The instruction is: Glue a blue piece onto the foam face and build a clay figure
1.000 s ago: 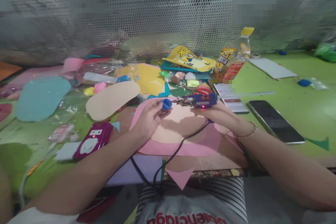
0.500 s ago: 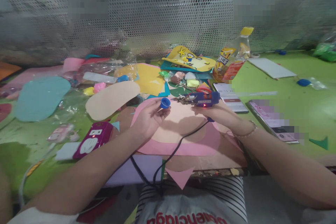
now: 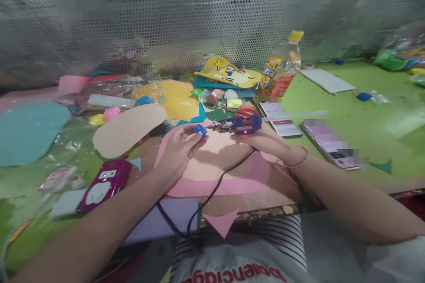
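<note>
My left hand (image 3: 179, 148) pinches a small blue bottle cap (image 3: 200, 130) above the pink and peach foam sheets (image 3: 219, 172). My right hand (image 3: 259, 137) grips a blue hot glue gun (image 3: 244, 124) whose red light is on. Its metal nozzle points left and almost touches the cap. The gun's black cord (image 3: 212, 190) runs down over the pink sheet toward my lap. Both hands hover just above the sheets near the table's front edge.
A purple power strip (image 3: 104, 183) lies at the left, beside a tan oval foam piece (image 3: 128, 128) and a teal one (image 3: 26, 130). Two phones (image 3: 327, 143) and a yellow-capped bottle (image 3: 280, 70) sit on the green table at the right. Coloured scraps crowd the back.
The camera has swung right, so everything sits further left in view. The cap has turned in my left fingers and come closer to the glue gun's nozzle.
</note>
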`<state>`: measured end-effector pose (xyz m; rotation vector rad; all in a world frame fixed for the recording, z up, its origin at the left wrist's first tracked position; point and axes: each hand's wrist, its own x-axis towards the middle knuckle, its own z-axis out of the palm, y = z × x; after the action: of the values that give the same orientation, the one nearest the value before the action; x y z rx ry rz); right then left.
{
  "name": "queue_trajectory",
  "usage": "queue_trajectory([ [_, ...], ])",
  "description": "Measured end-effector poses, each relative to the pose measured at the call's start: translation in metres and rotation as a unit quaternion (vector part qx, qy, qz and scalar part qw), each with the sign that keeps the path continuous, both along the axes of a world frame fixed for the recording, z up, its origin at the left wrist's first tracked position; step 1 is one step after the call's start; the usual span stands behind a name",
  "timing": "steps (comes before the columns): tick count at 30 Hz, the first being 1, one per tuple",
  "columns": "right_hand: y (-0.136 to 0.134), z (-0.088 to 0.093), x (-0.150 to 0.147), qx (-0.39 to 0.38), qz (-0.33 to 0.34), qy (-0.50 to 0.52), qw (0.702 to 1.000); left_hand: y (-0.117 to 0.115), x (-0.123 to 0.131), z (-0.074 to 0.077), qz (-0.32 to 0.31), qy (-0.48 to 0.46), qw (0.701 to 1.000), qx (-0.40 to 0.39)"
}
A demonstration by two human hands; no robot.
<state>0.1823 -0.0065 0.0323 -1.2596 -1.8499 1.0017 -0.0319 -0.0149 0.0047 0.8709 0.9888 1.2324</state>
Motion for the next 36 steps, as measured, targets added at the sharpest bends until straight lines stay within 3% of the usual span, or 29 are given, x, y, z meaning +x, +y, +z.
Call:
queue_trajectory([
  [6,-0.0008,0.0021,-0.0016,0.006,0.004,0.020,1.000,0.0009,-0.0005,-0.0010,-0.011,-0.023,0.999,0.018],
  [14,0.0012,-0.0039,0.0007,0.019,0.001,0.025,0.999,0.0016,0.0014,-0.0009,0.021,-0.044,0.999,0.015],
  [31,0.0010,-0.0016,0.0003,0.032,-0.039,-0.031,0.998,0.0007,0.0009,-0.0010,-0.028,-0.013,0.999,0.013],
  [36,0.0026,-0.0028,0.0003,0.055,-0.023,-0.032,0.998,0.0016,0.0002,-0.0011,-0.034,-0.015,0.999,0.017],
])
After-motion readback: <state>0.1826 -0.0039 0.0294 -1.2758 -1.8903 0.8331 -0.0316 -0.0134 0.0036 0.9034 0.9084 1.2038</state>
